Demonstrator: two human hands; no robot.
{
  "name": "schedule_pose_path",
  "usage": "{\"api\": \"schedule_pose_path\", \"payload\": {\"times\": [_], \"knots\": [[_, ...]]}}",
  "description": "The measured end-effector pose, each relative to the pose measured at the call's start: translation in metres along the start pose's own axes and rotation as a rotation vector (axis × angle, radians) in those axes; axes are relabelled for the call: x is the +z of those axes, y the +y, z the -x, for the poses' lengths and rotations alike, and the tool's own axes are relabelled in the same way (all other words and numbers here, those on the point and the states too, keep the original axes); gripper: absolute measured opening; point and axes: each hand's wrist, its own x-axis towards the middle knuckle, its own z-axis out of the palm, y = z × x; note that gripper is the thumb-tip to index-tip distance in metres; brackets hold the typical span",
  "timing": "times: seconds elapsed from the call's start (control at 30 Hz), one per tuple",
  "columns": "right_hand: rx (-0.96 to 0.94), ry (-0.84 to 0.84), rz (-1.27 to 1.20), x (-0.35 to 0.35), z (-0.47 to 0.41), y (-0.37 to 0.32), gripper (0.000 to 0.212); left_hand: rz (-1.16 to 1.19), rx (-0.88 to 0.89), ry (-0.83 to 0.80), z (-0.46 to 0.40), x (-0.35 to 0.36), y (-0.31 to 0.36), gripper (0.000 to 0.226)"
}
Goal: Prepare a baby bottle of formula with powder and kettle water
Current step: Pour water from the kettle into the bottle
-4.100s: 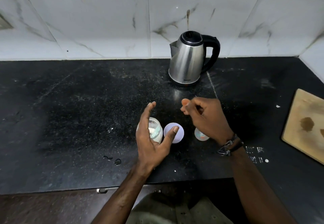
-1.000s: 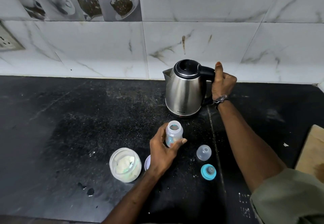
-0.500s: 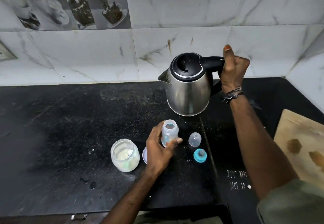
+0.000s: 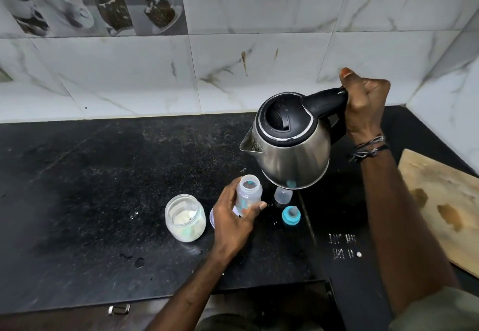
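My left hand (image 4: 233, 220) grips the open, clear baby bottle (image 4: 248, 194), which stands upright on the black counter (image 4: 90, 188). My right hand (image 4: 364, 105) holds the black handle of the steel kettle (image 4: 290, 141), lifted off the counter and tilted slightly, its spout pointing left, above and right of the bottle's mouth. No water is seen leaving the spout. An open glass jar of white powder (image 4: 185, 218) stands left of my left hand. The clear bottle cap (image 4: 283, 195) and the teal ring with its teat (image 4: 291, 215) lie right of the bottle.
A wooden board (image 4: 440, 201) lies at the right edge of the counter. The jar's pale lid (image 4: 211, 218) peeks out behind my left hand. A marble-tiled wall (image 4: 155, 76) closes off the back and right. Small drops of water dot the counter near the front left.
My right hand has lifted the kettle off the counter and brought it forward over the cap, nearer the bottle. My left hand keeps its hold on the bottle.
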Motion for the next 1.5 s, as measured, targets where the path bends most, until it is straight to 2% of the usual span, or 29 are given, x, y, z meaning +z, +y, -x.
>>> {"api": "schedule_pose_path", "payload": {"times": [0.67, 1.03, 1.5], "knots": [[-0.102, -0.148, 0.113, -0.007, 0.013, -0.023, 0.034, -0.028, 0.017, -0.033, 0.014, -0.002, 0.005, 0.062], [-0.124, -0.191, 0.096, -0.005, 0.013, -0.034, 0.033, -0.031, 0.035, -0.041, 0.017, -0.002, 0.01, 0.061], [-0.182, -0.278, 0.212, -0.007, 0.014, -0.039, 0.04, -0.035, 0.028, -0.031, 0.021, -0.003, 0.011, 0.064]]}}
